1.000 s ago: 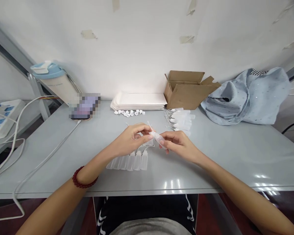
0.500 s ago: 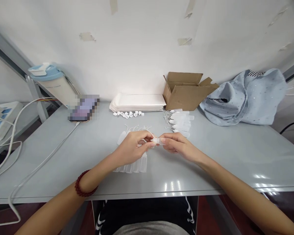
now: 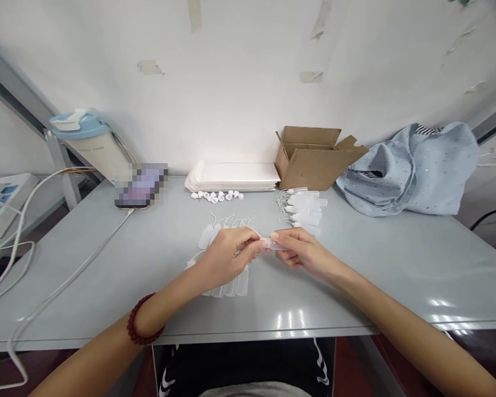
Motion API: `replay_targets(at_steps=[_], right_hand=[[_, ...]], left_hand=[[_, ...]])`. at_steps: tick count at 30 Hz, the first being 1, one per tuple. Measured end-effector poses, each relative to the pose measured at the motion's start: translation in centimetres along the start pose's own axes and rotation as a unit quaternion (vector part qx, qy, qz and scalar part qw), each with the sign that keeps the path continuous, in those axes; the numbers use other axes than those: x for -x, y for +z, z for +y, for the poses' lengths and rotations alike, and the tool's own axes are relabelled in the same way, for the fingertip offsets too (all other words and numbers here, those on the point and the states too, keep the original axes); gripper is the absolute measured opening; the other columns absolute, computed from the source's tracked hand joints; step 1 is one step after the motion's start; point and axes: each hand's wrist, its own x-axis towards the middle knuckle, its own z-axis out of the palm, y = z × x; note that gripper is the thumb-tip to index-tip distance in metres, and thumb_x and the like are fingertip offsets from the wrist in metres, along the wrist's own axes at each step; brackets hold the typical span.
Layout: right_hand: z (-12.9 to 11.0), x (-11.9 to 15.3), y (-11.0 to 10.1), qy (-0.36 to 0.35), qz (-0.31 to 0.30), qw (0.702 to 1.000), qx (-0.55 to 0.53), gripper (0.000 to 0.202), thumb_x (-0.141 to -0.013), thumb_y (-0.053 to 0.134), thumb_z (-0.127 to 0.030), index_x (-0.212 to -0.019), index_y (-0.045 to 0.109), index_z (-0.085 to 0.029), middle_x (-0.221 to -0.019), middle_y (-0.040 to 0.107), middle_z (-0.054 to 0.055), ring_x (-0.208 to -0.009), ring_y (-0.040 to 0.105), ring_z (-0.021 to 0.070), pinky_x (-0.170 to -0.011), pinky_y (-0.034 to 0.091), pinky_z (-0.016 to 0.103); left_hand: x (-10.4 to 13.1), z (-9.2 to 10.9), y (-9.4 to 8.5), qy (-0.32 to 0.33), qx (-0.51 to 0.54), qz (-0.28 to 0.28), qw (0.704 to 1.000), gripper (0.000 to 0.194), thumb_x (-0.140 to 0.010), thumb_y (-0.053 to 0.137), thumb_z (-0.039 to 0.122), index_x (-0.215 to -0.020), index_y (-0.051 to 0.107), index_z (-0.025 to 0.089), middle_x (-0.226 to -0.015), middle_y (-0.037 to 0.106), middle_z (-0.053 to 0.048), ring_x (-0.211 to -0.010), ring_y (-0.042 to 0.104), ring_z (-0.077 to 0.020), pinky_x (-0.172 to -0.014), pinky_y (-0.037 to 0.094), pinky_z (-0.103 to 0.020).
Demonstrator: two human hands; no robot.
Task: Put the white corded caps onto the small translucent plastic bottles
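Observation:
Between my two hands is a small translucent bottle, lying roughly sideways above the table. My left hand pinches its white top end, where a thin white cord shows. The body of the bottle is held in the closed fingers of my right hand. Several similar bottles lie in a row below my left hand, partly hidden by it. Behind that hand are more bottles with cords. Another group of corded bottles lies behind my right hand. Several small white caps sit further back.
A stack of white sheets or sleeves and an open cardboard box stand by the wall. At the right is a light blue fabric bag. A phone with a white cable and a blue-lidded cup are at the left.
More of the bottle's body shows between my hands, and my right hand's fingers have shifted on it. The whole view has tilted slightly.

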Motion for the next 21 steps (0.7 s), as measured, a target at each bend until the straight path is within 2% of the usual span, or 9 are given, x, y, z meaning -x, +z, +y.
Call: replay_targets(at_steps=[2,4,7,10,13,15,17,19,21], right_hand=[[0.0,0.0,-0.1,0.025,-0.008,0.999,-0.019,0.039,-0.089,0.051,-0.046,-0.065,0.047,-0.016,-0.052,0.017,-0.009,-0.046,0.012,0.0050,-0.041,0.010,0.021],[0.0,0.0,-0.2,0.047,-0.015,0.998,-0.039,0.039,-0.089,0.050,-0.048,-0.068,0.051,-0.016,-0.051,0.016,-0.010,-0.044,0.011,0.0045,-0.039,0.010,0.020],[0.0,-0.2,-0.3,0.068,-0.017,0.996,-0.052,0.041,-0.089,0.048,-0.051,-0.073,0.057,-0.015,-0.049,0.015,-0.011,-0.042,0.009,0.0043,-0.037,0.010,0.019],[-0.1,-0.2,-0.2,0.067,0.000,0.997,-0.034,0.043,-0.089,0.047,-0.053,-0.067,0.051,-0.016,-0.047,0.016,-0.011,-0.041,0.010,0.0046,-0.037,0.013,0.020],[-0.1,-0.2,0.2,0.002,0.050,0.998,0.044,0.042,-0.087,0.049,-0.053,-0.064,0.042,-0.019,-0.051,0.025,-0.009,-0.044,0.019,0.0058,-0.041,0.019,0.021],[0.0,-0.1,0.5,-0.068,0.100,0.982,0.146,0.039,-0.087,0.050,-0.052,-0.069,0.047,-0.018,-0.055,0.033,-0.007,-0.048,0.028,0.0074,-0.045,0.023,0.022],[0.1,-0.1,0.8,-0.113,0.137,0.957,0.230,0.037,-0.088,0.049,-0.051,-0.072,0.052,-0.017,-0.058,0.038,-0.005,-0.053,0.033,0.0086,-0.049,0.025,0.023],[0.1,-0.2,1.0,-0.107,0.141,0.958,0.227,0.041,-0.087,0.048,-0.053,-0.067,0.048,-0.017,-0.056,0.035,-0.005,-0.051,0.031,0.0081,-0.048,0.024,0.023],[0.1,-0.2,1.1,-0.052,0.113,0.981,0.147,0.046,-0.085,0.048,-0.057,-0.062,0.037,-0.019,-0.053,0.026,-0.008,-0.047,0.023,0.0067,-0.044,0.020,0.022]], left_hand=[[0.2,-0.6,0.5,0.102,-0.071,0.045,0.991,0.020,-0.093,0.046,0.021,-0.083,0.062,0.014,-0.069,0.062,-0.002,-0.060,0.055,-0.0118,-0.056,0.045,-0.023],[0.3,-1.2,0.9,0.193,-0.129,0.076,0.970,0.018,-0.095,0.043,0.019,-0.088,0.060,0.013,-0.074,0.062,-0.005,-0.064,0.053,-0.0136,-0.059,0.045,-0.025],[0.3,-1.6,1.1,0.238,-0.166,0.082,0.953,0.018,-0.095,0.041,0.017,-0.090,0.058,0.013,-0.076,0.060,-0.007,-0.066,0.052,-0.0148,-0.062,0.044,-0.027],[0.3,-1.1,0.9,0.195,-0.131,0.066,0.970,0.013,-0.093,0.046,0.019,-0.092,0.058,0.014,-0.074,0.057,-0.003,-0.064,0.052,-0.0130,-0.060,0.044,-0.025],[0.2,-0.2,0.5,0.092,-0.067,0.042,0.993,0.013,-0.091,0.049,0.024,-0.088,0.059,0.016,-0.073,0.058,-0.001,-0.064,0.056,-0.0121,-0.060,0.046,-0.024],[0.1,0.3,0.3,0.018,-0.028,0.029,0.999,0.019,-0.092,0.048,0.029,-0.083,0.059,0.017,-0.071,0.060,0.000,-0.063,0.057,-0.0122,-0.058,0.047,-0.023],[0.1,0.4,0.4,-0.028,-0.001,0.013,1.000,0.024,-0.092,0.046,0.032,-0.078,0.058,0.017,-0.066,0.059,0.001,-0.060,0.057,-0.0119,-0.055,0.046,-0.022],[0.2,0.0,0.7,-0.023,-0.007,0.009,1.000,0.025,-0.093,0.045,0.031,-0.075,0.056,0.017,-0.062,0.057,0.002,-0.056,0.056,-0.0113,-0.053,0.046,-0.022],[0.3,-0.7,1.2,0.036,-0.048,0.040,0.997,0.020,-0.092,0.046,0.026,-0.078,0.055,0.017,-0.066,0.060,0.000,-0.059,0.058,-0.0125,-0.055,0.047,-0.024]])
